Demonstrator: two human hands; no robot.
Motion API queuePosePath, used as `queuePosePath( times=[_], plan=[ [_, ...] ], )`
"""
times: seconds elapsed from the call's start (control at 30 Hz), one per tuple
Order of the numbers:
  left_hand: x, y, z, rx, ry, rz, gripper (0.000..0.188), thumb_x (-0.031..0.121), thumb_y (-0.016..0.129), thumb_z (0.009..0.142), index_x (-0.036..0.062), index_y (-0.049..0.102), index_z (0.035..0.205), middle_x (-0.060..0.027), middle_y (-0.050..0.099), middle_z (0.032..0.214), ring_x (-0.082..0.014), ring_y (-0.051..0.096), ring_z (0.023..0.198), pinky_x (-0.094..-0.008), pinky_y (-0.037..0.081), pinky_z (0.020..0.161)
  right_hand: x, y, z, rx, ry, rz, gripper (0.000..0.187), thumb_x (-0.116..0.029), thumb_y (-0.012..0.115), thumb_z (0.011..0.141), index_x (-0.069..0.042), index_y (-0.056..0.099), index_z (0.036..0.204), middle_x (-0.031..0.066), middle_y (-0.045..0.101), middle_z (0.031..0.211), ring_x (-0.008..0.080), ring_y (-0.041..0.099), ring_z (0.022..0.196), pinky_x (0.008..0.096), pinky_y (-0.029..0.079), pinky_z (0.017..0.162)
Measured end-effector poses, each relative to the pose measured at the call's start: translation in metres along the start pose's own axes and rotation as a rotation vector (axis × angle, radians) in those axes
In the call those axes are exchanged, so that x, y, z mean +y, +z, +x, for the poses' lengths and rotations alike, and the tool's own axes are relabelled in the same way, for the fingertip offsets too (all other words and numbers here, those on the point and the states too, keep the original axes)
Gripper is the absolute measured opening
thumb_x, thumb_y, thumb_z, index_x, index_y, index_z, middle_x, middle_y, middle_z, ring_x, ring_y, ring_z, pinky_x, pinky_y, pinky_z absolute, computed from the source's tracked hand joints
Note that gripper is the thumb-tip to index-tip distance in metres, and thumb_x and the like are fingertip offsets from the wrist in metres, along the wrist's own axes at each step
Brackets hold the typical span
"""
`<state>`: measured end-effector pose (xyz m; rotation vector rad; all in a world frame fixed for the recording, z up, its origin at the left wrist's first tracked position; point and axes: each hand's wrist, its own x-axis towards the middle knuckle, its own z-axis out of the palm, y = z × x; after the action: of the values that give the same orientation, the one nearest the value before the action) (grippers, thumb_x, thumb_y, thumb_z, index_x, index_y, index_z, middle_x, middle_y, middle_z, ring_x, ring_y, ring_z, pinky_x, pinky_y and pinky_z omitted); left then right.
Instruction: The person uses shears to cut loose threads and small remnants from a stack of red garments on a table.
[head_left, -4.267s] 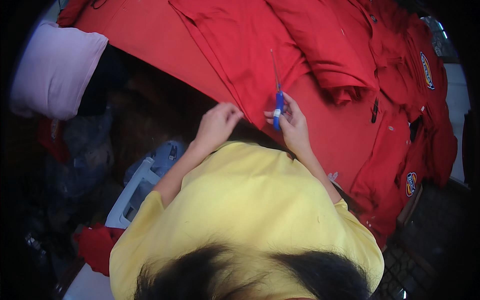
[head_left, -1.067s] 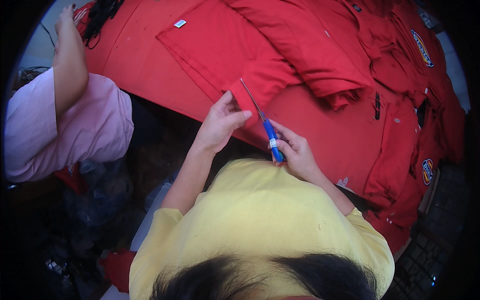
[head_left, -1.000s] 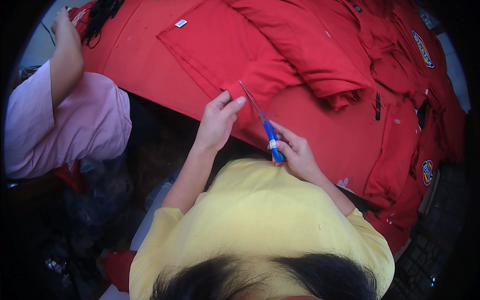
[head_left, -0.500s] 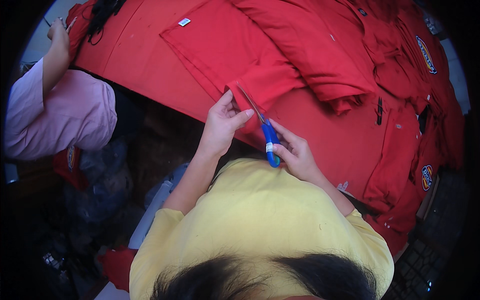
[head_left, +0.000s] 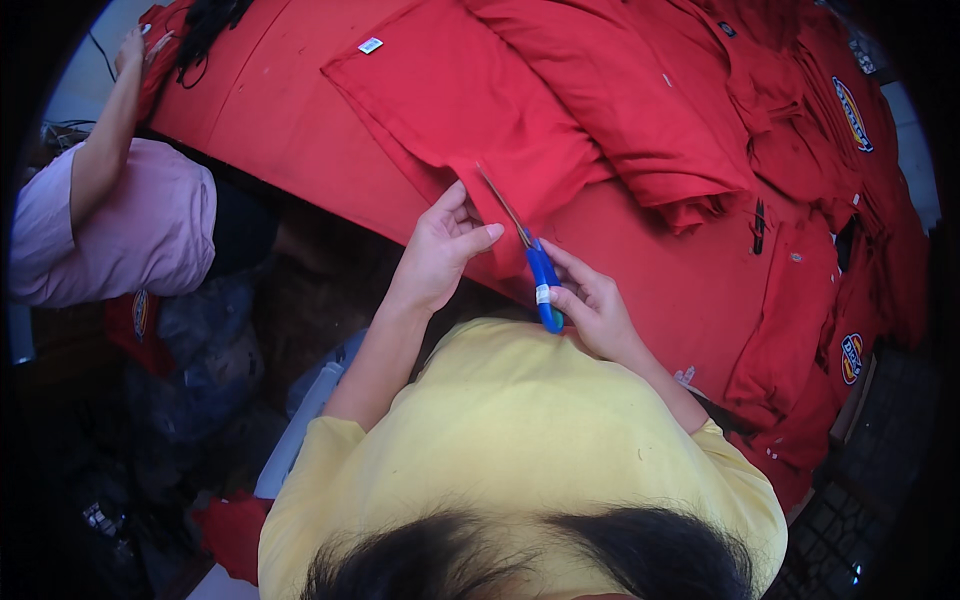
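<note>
The work looks to be partway through at one edge of the red garment [head_left: 450,110], which lies spread on the red counter [head_left: 290,130] with its near edge drawn up to the person. The left hand [head_left: 435,258] has its grip closed on that edge, thumb in front and fingers behind; the right hand [head_left: 598,312] is wrapped around the blue-handled scissors [head_left: 541,275], blades pointing along the cloth. No snipped piece shows, and the dim view leaves unclear whether the blades touch the fabric. More red clothes [head_left: 785,320] lie heaped at right, finished or not I cannot tell.
</note>
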<state>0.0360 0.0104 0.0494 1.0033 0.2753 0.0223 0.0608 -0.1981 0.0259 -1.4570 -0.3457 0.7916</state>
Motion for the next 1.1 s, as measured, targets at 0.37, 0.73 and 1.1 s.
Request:
queuePosePath(
  times=[0.37, 0.73, 1.1],
  plan=[
    [-0.002, -0.009, 0.006, -0.019, -0.018, 0.066, 0.045, -0.004, 0.057, 0.083, 0.0028, 0.049, 0.127, -0.0069, 0.058, 0.114, -0.0129, 0.056, 0.101, -0.0262, 0.044, 0.088, 0.006, 0.002, 0.005, 0.038, -0.113, -0.092, 0.049, -0.013, 0.056, 0.09, -0.002, 0.042, 0.136, 0.0108, 0.062, 0.105, 0.0148, 0.058, 0.095, 0.0275, 0.045, 0.085],
    [0.001, -0.016, 0.019, 0.048, 0.023, -0.007, 0.046, -0.006, 0.057, 0.082, 0.0003, 0.048, 0.127, -0.0083, 0.059, 0.112, -0.0132, 0.056, 0.102, -0.0265, 0.045, 0.089, 0.004, -0.006, 0.013, 0.003, -0.047, -0.181, 0.05, -0.011, 0.057, 0.09, -0.002, 0.041, 0.136, 0.0105, 0.062, 0.108, 0.0149, 0.058, 0.097, 0.0289, 0.046, 0.086],
    [0.001, -0.025, 0.033, 0.051, 0.05, -0.078, 0.045, -0.003, 0.057, 0.084, 0.0009, 0.048, 0.128, -0.009, 0.058, 0.114, -0.0136, 0.057, 0.1, -0.0274, 0.045, 0.088, -0.008, -0.006, 0.034, -0.041, 0.177, -0.024, 0.051, -0.013, 0.057, 0.091, -0.003, 0.039, 0.138, 0.0105, 0.06, 0.112, 0.0146, 0.059, 0.099, 0.0286, 0.047, 0.087]
  ],
)
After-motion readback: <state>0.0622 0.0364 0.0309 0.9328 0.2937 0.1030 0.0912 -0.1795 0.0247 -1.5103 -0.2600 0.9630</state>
